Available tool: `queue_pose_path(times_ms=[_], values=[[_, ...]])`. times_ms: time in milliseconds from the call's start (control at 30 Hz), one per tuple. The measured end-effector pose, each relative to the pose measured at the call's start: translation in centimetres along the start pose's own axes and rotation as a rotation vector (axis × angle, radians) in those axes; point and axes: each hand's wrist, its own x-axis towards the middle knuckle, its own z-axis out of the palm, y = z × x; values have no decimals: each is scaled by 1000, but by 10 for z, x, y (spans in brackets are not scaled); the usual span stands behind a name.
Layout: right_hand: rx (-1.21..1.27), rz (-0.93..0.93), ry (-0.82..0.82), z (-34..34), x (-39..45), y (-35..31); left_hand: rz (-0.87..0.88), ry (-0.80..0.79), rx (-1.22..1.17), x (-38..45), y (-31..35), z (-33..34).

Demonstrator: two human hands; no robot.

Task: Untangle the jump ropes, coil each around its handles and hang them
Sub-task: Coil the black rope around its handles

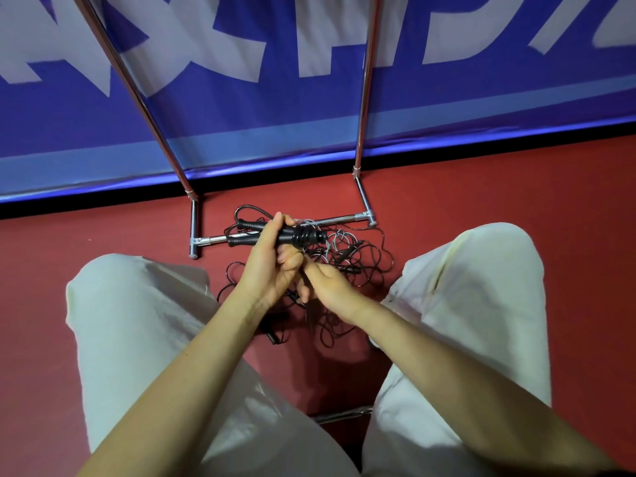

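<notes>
Left hand (266,259) clamped round paired black handles (275,234), rigid, ribbed, best grip. Right hand (327,287) pinching thin cord, probably light, springy, snag-prone. Beyond, rope tangle (347,263) on red floor (447,201), beside metal rack (364,201).

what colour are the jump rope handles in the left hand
Black, as the head view shows: the jump rope handles and the rope wound round them are black.

Two hands are showing: left hand (272,259) and right hand (327,287). Two black handles (272,234) are lying side by side in one grip, with one tangled pile of ropes (347,259) on the floor, its rope count untellable. One chrome rack (361,132) is standing with two uprights; two knees in pale trousers (137,321) are showing.
</notes>
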Motion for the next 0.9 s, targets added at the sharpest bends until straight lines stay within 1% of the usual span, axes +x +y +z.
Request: queue_pose_path(times_ms=[100, 133, 167, 267, 333, 367, 433, 533, 633, 733, 800, 867, 900], values=[[295, 78, 8, 13, -5, -3, 59, 65, -41, 5, 7, -3], [317, 64, 10, 13, -4, -4, 72, 91, -80, 7, 11, -4], [282, 22, 27, 13, -2, -4, 86, 120, -129, 9, 16, -6], [-52, -199, 131, 3, 4, -5, 128, 190, -278, 14, 28, -12], [-297, -279, 181, -4, 6, -1, 152, 217, -340, 16, 32, -16], [-431, -293, 208, -7, 6, 0, 162, 226, -360, 18, 32, -18], [-658, -259, 245, -9, 6, -2, 177, 243, -394, 21, 28, -21], [-920, -226, 219, -1, 6, -4, 183, 226, -399, 24, 17, -23], [-1014, -226, 207, 12, -1, -3, 192, 213, -337, 22, 10, -19], [-982, -244, 157, 14, -2, -2, 190, 202, -298, 19, 9, -21], [-977, -248, 168, 8, 0, -1, 190, 212, -271, 19, 12, -23], [-986, -209, 170, 1, 4, 2, 192, 253, -153, 19, 14, -25], [-940, -169, 163, -2, 5, 2, 195, 278, -63, 21, 14, -26]])
